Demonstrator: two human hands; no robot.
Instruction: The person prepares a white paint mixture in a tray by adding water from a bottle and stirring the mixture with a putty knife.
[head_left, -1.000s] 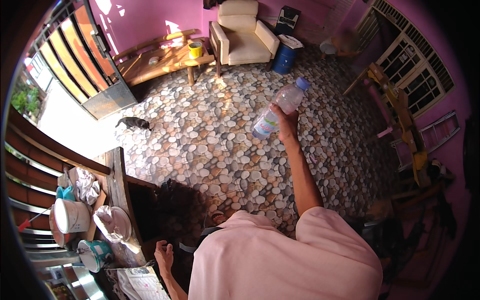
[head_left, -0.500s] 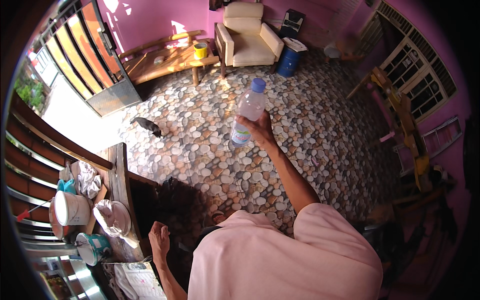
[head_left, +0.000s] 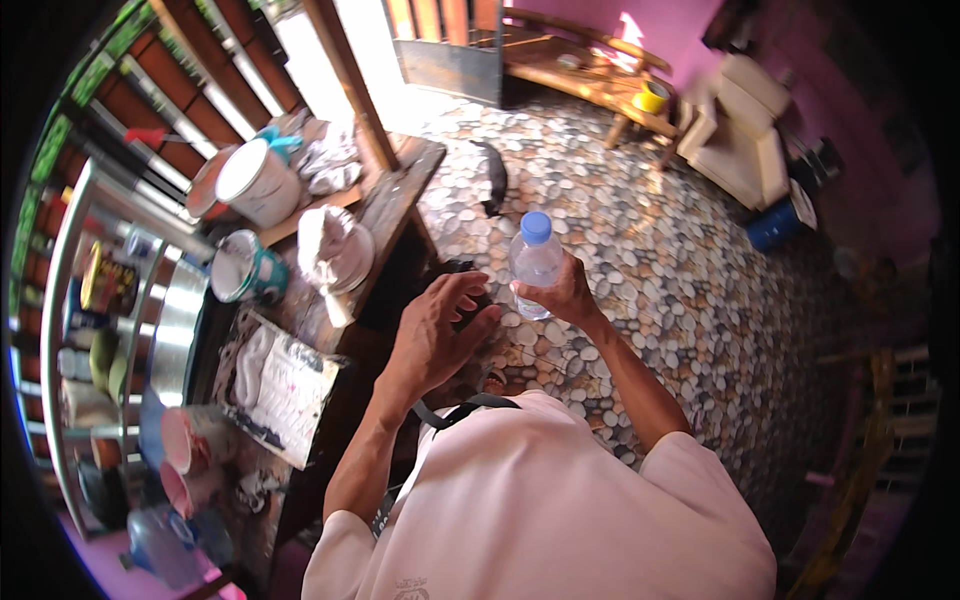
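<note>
A clear plastic bottle with a blue cap (head_left: 537, 262) stands upright in the air before me, its lower part partly covered by fingers. My right hand (head_left: 565, 292) is wrapped round its lower half from the right side. Just left of the bottle, my left hand (head_left: 440, 328) is raised with its fingers curved and apart, holding nothing. A gap separates it from the bottle. The bottle looks largely see-through; I cannot tell how much liquid is inside.
To the left a wooden table (head_left: 408, 172) carries a white bucket (head_left: 258, 183), a teal paint tub (head_left: 240, 266), a cloth-covered container (head_left: 335, 250) and a stained tray (head_left: 285, 385). A dark cat (head_left: 490, 178) is on the pebble-patterned floor. Beyond stand a bamboo bench (head_left: 570, 75) and a cream armchair (head_left: 740, 135).
My view has swung left toward the table. The bottle is nearer my body, still in my right hand. My left hand has risen from beside the table toward the bottle and its fingers have spread.
</note>
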